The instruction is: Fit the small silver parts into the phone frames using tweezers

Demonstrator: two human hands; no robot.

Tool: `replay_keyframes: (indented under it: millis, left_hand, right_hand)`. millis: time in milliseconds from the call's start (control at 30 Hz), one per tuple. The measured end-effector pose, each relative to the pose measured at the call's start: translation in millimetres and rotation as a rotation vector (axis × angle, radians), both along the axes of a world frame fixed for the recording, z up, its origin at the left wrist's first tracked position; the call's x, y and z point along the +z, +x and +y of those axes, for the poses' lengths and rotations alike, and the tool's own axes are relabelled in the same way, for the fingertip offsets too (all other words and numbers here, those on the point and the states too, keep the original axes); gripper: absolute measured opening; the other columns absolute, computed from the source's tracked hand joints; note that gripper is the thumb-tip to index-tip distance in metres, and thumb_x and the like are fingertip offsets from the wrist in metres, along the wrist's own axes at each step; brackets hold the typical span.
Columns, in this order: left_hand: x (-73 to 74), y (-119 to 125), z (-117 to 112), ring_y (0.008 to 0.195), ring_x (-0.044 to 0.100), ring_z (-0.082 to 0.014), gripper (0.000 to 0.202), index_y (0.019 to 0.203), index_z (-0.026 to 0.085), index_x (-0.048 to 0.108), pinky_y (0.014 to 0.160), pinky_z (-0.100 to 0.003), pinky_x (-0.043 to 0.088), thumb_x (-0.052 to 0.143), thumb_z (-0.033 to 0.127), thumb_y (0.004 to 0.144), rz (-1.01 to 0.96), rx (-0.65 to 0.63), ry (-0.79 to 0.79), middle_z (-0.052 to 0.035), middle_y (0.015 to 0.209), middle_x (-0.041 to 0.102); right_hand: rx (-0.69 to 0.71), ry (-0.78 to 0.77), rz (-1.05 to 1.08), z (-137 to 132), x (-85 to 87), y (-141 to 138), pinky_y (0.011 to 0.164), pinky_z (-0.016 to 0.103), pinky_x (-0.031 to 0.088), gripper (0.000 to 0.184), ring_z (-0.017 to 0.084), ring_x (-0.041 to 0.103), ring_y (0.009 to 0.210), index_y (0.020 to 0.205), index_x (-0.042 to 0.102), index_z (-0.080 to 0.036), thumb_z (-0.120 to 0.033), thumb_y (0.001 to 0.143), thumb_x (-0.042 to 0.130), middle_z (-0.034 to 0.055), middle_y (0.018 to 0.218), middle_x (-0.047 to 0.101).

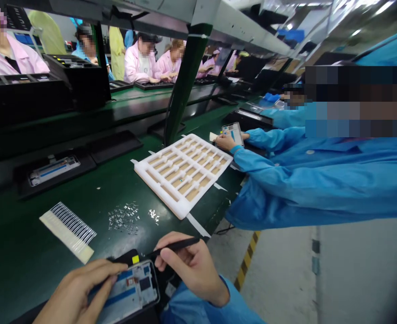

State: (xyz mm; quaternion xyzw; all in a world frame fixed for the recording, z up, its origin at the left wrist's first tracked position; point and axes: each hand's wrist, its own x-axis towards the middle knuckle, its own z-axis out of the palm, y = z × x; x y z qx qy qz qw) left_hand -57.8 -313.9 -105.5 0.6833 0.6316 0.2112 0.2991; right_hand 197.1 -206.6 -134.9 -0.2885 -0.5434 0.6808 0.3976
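My left hand lies on the left side of an opened phone frame with blue and white parts inside, fingers pressed on it to steady it. My right hand pinches black tweezers whose tip points left toward the frame's top edge, near a small yellow tab. A scatter of tiny silver metal parts lies on the green mat just beyond the phone.
A white foam tray with many slots sits at the middle of the bench. A strip of striped tape lies to the left. A black fixture holds another phone frame. A co-worker in a blue coat works at right; others sit across.
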Motion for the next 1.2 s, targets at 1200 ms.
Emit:
replay_keyframes:
  millis: [1200]
  left_hand:
    - [-10.8, 3, 9, 0.101, 0.079, -0.0174, 0.039, 0.128, 0.035, 0.080, 0.089, -0.024, 0.060, 0.050, 0.051, 0.108, -0.149, 0.076, -0.193, -0.0029, 0.113, 0.082]
  right_hand:
    - [0.045, 0.097, -0.258, -18, 6.4, -31, 0.057, 0.025, 0.063, 0.016, 0.019, 0.077, 0.063, 0.092, 0.083, -0.016, -0.031, 0.093, 0.078, 0.0077, 0.082, 0.078]
